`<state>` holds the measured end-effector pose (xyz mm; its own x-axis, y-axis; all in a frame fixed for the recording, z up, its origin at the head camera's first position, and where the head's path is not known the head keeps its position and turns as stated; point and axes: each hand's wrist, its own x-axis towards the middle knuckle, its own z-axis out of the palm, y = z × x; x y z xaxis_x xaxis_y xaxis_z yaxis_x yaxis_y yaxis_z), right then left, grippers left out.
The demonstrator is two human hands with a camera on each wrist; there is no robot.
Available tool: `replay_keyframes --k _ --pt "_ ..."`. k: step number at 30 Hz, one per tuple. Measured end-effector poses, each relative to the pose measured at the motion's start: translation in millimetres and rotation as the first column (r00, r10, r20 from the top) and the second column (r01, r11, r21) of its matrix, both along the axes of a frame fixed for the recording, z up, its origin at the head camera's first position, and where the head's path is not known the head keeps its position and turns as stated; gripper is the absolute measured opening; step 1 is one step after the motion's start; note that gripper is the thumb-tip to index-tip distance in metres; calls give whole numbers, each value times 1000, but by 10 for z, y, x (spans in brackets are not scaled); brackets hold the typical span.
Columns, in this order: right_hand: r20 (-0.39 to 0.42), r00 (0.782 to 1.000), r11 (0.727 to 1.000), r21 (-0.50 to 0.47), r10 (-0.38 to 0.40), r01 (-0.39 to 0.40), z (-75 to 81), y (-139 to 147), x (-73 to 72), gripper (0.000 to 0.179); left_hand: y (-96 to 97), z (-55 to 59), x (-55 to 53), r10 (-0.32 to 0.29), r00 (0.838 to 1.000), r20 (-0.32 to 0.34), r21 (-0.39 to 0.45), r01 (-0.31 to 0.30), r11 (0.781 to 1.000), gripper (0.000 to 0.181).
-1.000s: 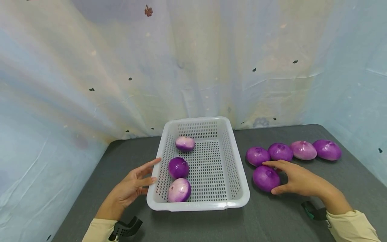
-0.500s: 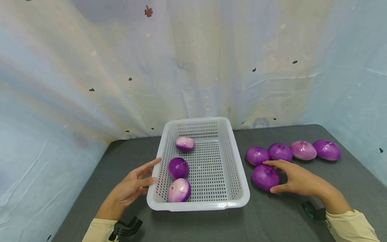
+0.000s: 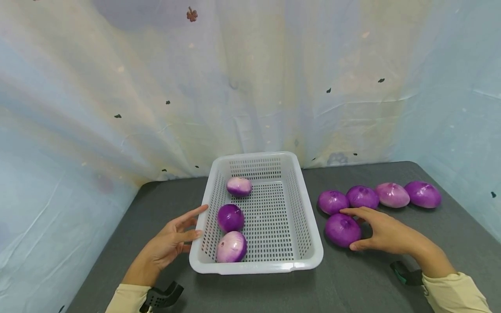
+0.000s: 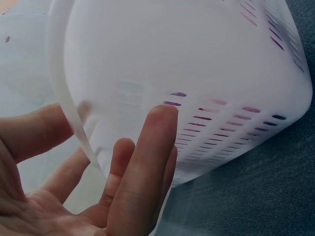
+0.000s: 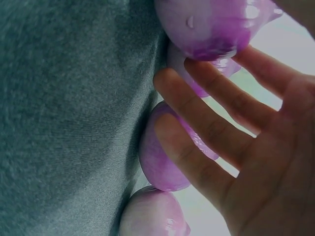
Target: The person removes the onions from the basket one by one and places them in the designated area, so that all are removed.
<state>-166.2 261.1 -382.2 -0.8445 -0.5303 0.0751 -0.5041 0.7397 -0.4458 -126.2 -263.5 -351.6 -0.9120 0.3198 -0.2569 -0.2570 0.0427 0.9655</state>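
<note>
A white perforated plastic basket point(image 3: 266, 266) stands on the dark table. Three red onions lie along its left side: a far one point(image 3: 239, 187), a deep purple middle one point(image 3: 230, 218) and a paler near one point(image 3: 231, 247). My left hand point(image 3: 170, 241) holds the basket's left rim, some fingers over it and others against the outer wall point(image 4: 211, 54). Right of the basket, my right hand point(image 3: 385, 230) grips a red onion point(image 3: 342, 230) between thumb and fingers. In the right wrist view, that onion point(image 5: 211, 24) sits at the top; the remaining fingers point(image 5: 197, 118) spread loosely below.
Several more red onions form a row behind the right hand: one at the left end point(image 3: 333, 202), then another point(image 3: 362, 196), a pinker one point(image 3: 392, 194) and the rightmost point(image 3: 423, 194). A patterned curtain point(image 3: 266, 87) hangs directly behind the table point(image 3: 274, 295).
The onion in my right hand has shifted slightly left toward the basket, the thumb following it. My left hand and the basket have stayed in place.
</note>
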Motion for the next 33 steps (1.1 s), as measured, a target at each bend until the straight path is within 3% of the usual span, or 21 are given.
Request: replay_keyframes --k 11,18,24,33 --pt "-37 999 999 -32 30 -31 3 37 10 84 -17 -21 16 -22 1000 5 18 22 1000 68" --pt "-39 999 1000 -13 11 -11 92 37 7 85 -20 -17 3 -25 1000 1 12 25 1000 68" --pt "-4 1000 1000 -3 -16 16 409 -3 -11 86 -12 -21 10 -19 1000 0 13 19 1000 68" --pt "-25 997 997 6 73 -73 866 -489 -161 81 -19 -6 17 -16 1000 5 4 16 1000 68"
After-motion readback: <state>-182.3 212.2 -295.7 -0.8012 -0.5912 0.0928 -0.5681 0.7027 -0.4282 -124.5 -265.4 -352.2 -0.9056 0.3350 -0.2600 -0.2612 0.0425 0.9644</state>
